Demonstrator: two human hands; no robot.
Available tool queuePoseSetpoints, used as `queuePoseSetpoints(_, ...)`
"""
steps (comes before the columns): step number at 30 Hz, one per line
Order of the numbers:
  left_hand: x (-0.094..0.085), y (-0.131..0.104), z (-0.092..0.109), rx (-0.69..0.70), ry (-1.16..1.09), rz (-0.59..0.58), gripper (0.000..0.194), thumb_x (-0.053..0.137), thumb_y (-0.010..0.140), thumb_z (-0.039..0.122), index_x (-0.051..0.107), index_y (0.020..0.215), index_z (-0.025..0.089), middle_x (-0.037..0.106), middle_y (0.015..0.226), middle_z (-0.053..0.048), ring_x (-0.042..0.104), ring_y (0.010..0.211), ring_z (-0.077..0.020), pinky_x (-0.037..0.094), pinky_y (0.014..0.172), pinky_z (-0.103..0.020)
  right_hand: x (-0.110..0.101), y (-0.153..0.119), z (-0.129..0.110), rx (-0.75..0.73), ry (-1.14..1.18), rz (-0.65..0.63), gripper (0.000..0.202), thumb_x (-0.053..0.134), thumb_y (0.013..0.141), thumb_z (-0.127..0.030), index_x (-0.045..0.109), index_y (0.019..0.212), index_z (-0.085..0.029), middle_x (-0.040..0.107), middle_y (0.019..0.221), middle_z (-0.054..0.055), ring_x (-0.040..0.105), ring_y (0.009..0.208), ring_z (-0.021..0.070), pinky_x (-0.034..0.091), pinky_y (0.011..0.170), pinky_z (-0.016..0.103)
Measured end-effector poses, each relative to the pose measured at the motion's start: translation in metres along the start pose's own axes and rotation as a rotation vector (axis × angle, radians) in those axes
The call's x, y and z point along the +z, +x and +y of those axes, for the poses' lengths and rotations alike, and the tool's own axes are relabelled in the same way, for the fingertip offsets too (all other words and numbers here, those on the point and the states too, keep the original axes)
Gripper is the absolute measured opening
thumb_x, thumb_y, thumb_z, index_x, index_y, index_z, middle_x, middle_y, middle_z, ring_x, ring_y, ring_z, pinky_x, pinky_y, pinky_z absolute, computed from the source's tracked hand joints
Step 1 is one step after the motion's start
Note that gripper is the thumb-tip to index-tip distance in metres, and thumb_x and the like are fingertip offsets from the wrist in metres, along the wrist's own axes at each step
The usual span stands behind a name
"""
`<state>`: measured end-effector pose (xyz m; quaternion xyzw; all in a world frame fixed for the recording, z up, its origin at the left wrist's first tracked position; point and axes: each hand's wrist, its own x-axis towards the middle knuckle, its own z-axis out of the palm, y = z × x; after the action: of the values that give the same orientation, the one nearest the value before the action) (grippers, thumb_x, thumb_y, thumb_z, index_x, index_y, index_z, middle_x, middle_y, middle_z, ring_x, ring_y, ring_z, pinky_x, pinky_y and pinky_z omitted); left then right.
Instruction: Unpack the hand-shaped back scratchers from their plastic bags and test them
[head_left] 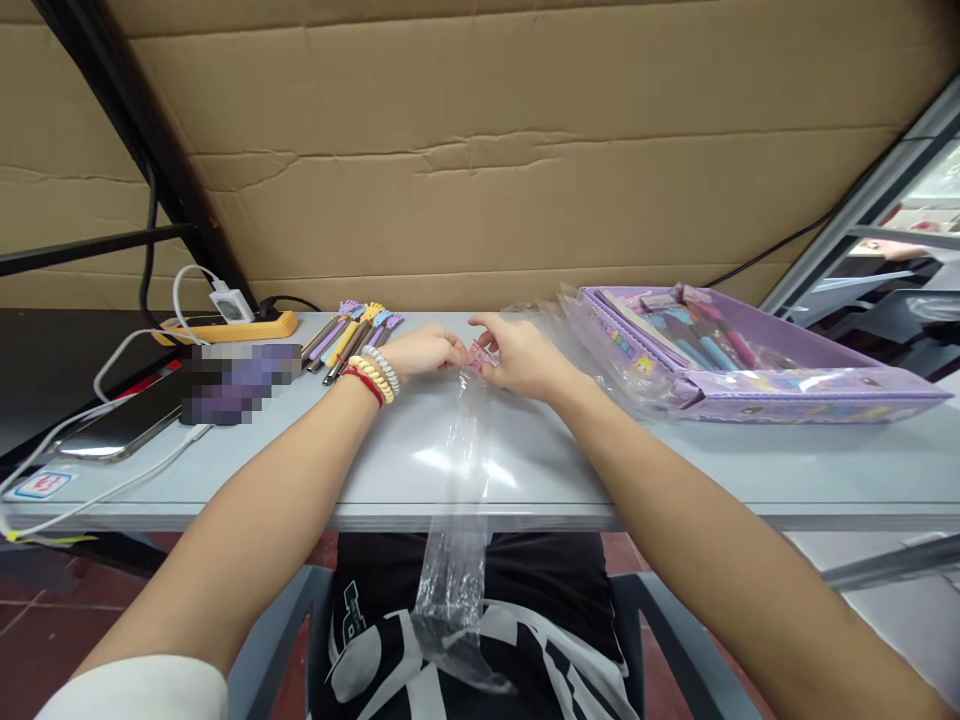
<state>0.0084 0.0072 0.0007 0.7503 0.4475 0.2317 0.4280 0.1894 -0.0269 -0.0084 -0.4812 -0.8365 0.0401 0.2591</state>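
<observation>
In the middle of the desk, my right hand (525, 358) has its thumb and fingers closed around a small pink patterned piece (481, 355). My left hand (421, 352), with bracelets at the wrist, pinches at the top end of a clear plastic sleeve (454, 560), right beside the pink piece. From between my hands the sleeve runs down over the front edge of the desk and onto my lap. Fingers partly cover the pink piece, so its full shape is hidden. Several pens with purple and yellow hand-shaped tops (352, 335) lie just left of my left hand.
On the right, a purple box (810, 393) holds pens and other stationery, with clear plastic wrapping (611, 350) against its left side. At left lie a phone (124, 415), white cables (127, 500) and a yellow power strip (281, 325). Cardboard (480, 200) stands behind the grey desk (675, 480).
</observation>
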Motion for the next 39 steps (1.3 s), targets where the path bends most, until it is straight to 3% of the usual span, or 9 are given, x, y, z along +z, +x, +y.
queuePoseSetpoints(5, 0.001, -0.001, 0.001, 0.008, 0.03, -0.055, 0.026, 0.065, 0.072, 0.026, 0.053, 0.051, 0.018, 0.041, 0.056, 0.001, 0.037, 0.059, -0.0125, 0.03, 0.063, -0.03, -0.003, 0.001, -0.003, 0.079, -0.036, -0.028, 0.057, 0.055, 0.079, -0.011, 0.05, 0.136, -0.014, 0.075, 0.099, 0.008, 0.066, 0.091, 0.0238, 0.041, 0.072, 0.03)
queuePoseSetpoints(11, 0.003, -0.004, 0.006, -0.035, 0.053, -0.023, 0.02, 0.065, 0.072, 0.022, 0.056, 0.054, 0.017, 0.044, 0.056, 0.002, 0.038, 0.058, -0.0123, 0.03, 0.062, -0.03, -0.001, 0.005, 0.001, 0.131, 0.029, 0.079, 0.04, 0.051, 0.075, -0.009, 0.051, 0.114, -0.016, 0.071, 0.084, 0.006, 0.06, 0.076, 0.0212, 0.039, 0.068, 0.03)
queuePoseSetpoints(16, 0.004, -0.005, 0.009, -0.014, 0.038, -0.034, 0.016, 0.064, 0.069, 0.018, 0.056, 0.056, 0.017, 0.043, 0.055, 0.003, 0.036, 0.057, -0.0118, 0.027, 0.062, -0.03, 0.004, 0.007, 0.005, 0.149, 0.076, 0.093, 0.017, 0.05, 0.085, -0.027, 0.045, 0.099, -0.02, 0.067, 0.081, 0.005, 0.057, 0.072, 0.0198, 0.038, 0.066, 0.031)
queuePoseSetpoints(21, 0.002, -0.003, 0.006, -0.02, 0.06, -0.006, 0.013, 0.059, 0.066, 0.011, 0.054, 0.055, 0.017, 0.043, 0.057, 0.002, 0.037, 0.058, -0.0118, 0.027, 0.061, -0.03, 0.001, 0.002, 0.004, 0.014, 0.168, 0.065, 0.031, 0.06, 0.08, -0.043, 0.042, 0.093, -0.021, 0.065, 0.087, 0.005, 0.057, 0.076, 0.0178, 0.04, 0.066, 0.029)
queuePoseSetpoints(27, 0.0, -0.004, 0.005, -0.02, 0.053, 0.018, 0.013, 0.062, 0.068, 0.013, 0.055, 0.057, 0.017, 0.048, 0.059, 0.001, 0.041, 0.059, -0.0123, 0.031, 0.064, -0.029, 0.0, 0.001, 0.006, -0.076, 0.131, 0.019, 0.028, 0.062, 0.073, -0.027, 0.045, 0.095, -0.021, 0.066, 0.093, 0.006, 0.057, 0.077, 0.0171, 0.039, 0.065, 0.027)
queuePoseSetpoints(32, 0.001, -0.003, 0.004, -0.019, 0.028, -0.022, 0.017, 0.063, 0.069, 0.013, 0.052, 0.055, 0.017, 0.046, 0.059, 0.001, 0.041, 0.059, -0.0126, 0.032, 0.064, -0.029, 0.006, 0.004, 0.009, -0.037, 0.076, -0.01, 0.034, 0.058, 0.072, -0.018, 0.047, 0.104, -0.019, 0.068, 0.094, 0.007, 0.056, 0.074, 0.0169, 0.039, 0.065, 0.027)
queuePoseSetpoints(36, 0.001, -0.004, 0.007, -0.049, 0.016, -0.018, 0.02, 0.062, 0.075, 0.013, 0.054, 0.058, 0.017, 0.046, 0.06, 0.001, 0.041, 0.06, -0.0121, 0.032, 0.065, -0.029, 0.007, 0.007, 0.014, -0.023, 0.059, 0.06, 0.041, 0.051, 0.068, -0.008, 0.046, 0.107, -0.019, 0.066, 0.098, 0.007, 0.051, 0.065, 0.0141, 0.037, 0.063, 0.027)
queuePoseSetpoints(39, 0.0, -0.006, 0.008, -0.058, 0.001, -0.009, 0.024, 0.063, 0.075, 0.011, 0.051, 0.056, 0.017, 0.044, 0.059, 0.002, 0.039, 0.058, -0.011, 0.032, 0.064, -0.028, 0.005, 0.008, 0.018, -0.095, 0.038, 0.15, 0.036, 0.047, 0.065, -0.004, 0.051, 0.098, -0.019, 0.063, 0.093, 0.006, 0.05, 0.068, 0.0147, 0.038, 0.065, 0.027)
